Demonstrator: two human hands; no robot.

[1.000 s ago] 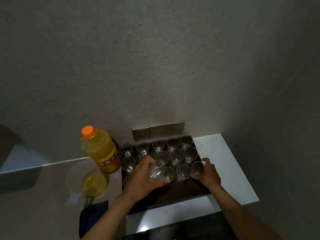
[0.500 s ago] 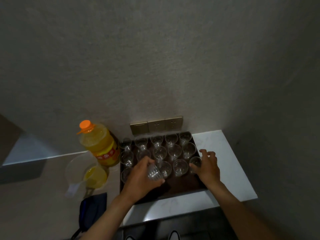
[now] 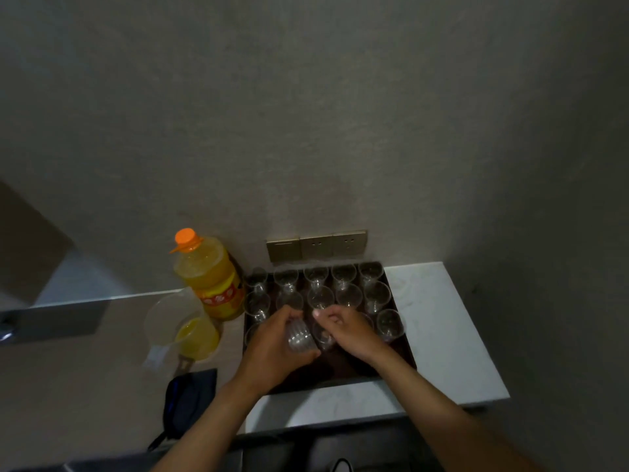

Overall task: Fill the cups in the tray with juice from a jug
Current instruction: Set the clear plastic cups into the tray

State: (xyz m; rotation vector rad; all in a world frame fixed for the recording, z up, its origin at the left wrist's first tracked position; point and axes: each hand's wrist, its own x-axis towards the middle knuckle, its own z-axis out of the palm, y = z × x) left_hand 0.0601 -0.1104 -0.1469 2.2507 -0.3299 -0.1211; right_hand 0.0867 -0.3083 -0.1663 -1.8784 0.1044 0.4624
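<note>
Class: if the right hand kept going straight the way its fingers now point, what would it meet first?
Probably the stack of clear cups held by the left hand; the right hand points leftward at it, though depth is unclear.

The juice bottle (image 3: 211,277) bears a red-and-yellow label (image 3: 219,296); its print seems too blurred to read.

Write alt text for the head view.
A left hand grips a stack of clear plastic cups over a dark tray of empty cups, the right hand pulling one off; a clear jug of orange juice stands left.
</note>
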